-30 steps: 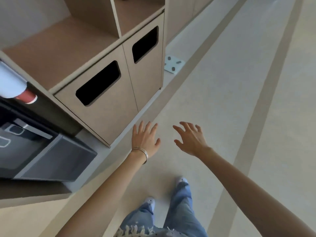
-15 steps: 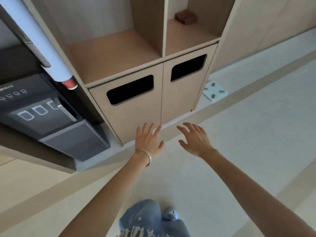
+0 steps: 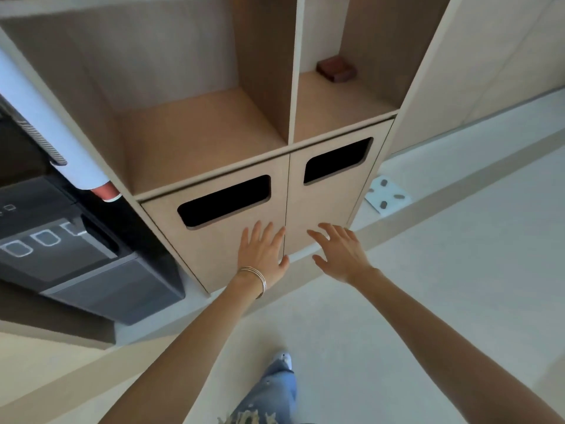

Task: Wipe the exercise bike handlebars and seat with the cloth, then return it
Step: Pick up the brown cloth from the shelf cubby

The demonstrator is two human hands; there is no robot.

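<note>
Both my hands are stretched out in front of a wooden cabinet (image 3: 244, 154), fingers spread and holding nothing. My left hand (image 3: 263, 255), with thin bangles at the wrist, hovers over the lower left door near its dark slot (image 3: 224, 200). My right hand (image 3: 339, 250) is beside it, in front of the lower right door. A small dark brown folded thing (image 3: 336, 69) lies at the back of the upper right shelf; I cannot tell if it is the cloth. No exercise bike is in view.
A black water dispenser (image 3: 76, 255) stands at the left with a white cup tube (image 3: 49, 127) above it. A pale blue scale (image 3: 386, 194) lies on the floor right of the cabinet. My jeans leg and shoe (image 3: 275, 384) are below on the light floor.
The view has turned and moved closer to the cabinet, which now faces me square on. Both hands stay open and have come up near the lower doors.
</note>
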